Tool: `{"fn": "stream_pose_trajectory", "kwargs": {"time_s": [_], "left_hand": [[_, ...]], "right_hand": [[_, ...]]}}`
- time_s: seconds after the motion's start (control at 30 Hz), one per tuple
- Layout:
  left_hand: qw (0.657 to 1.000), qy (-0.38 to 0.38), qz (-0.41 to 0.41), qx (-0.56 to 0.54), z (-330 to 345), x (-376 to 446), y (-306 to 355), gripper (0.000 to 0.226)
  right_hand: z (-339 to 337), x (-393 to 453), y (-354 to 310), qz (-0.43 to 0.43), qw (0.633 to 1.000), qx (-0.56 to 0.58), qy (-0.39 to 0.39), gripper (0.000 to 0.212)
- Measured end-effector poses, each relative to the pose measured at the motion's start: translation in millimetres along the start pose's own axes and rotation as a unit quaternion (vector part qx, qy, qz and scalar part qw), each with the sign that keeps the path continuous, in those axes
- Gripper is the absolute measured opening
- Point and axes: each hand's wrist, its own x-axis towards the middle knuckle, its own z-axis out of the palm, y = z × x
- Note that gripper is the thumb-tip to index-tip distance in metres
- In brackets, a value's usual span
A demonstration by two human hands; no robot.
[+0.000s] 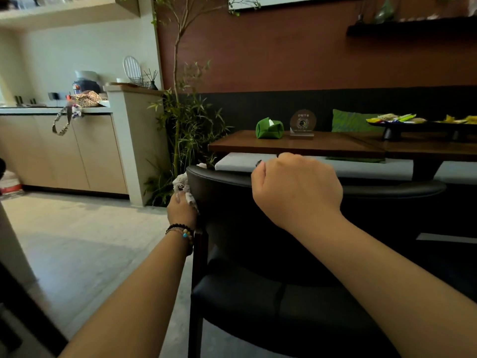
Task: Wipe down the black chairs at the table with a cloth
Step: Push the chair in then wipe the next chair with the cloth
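head view: the left hand clenches the cloth against the outer left end of the black chair backrest, while the right hand curls over the top rail. risk: the bunched cloth can slip off the curved edge and skip the rail. the backrest's long axis runs left to right; the seat faces the table.

On the brown wooden table: green folded tissue pouch, round clear plaque, black snack tray. Beside, tall leafy plant.
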Motion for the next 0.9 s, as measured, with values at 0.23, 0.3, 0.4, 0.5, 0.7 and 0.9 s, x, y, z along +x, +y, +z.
{"fn": "stream_pose_trajectory", "kwargs": {"time_s": [0.23, 0.3, 0.4, 0.5, 0.7, 0.9], "left_hand": [[0.997, 0.057, -0.022, 0.049, 3, -33, -33, 0.035], [0.997, 0.064, -0.021, 0.032, 0, -31, -25, 0.028], [0.994, 0.084, 0.011, -0.075, -4, -31, 6, 0.033], [0.975, 0.107, 0.074, -0.182, -3, -41, 36, 0.030], [0.957, 0.117, 0.081, -0.252, 2, -44, 39, 0.024], [0.953, 0.140, 0.161, -0.213, 12, -39, 18, 0.025]], "right_hand": [[1, -2, 4, -0.004, 1.000, 0.015, 0.003, 0.049], [0, -2, 4, -0.006, 1.000, 0.019, 0.000, 0.049], [1, -3, 3, -0.010, 1.000, 0.016, 0.007, 0.048], [2, -5, 5, -0.020, 0.999, 0.014, 0.028, 0.049], [9, -5, 7, -0.040, 0.996, 0.003, 0.081, 0.054], [30, 1, 7, -0.038, 0.989, 0.044, 0.138, 0.063]]}}
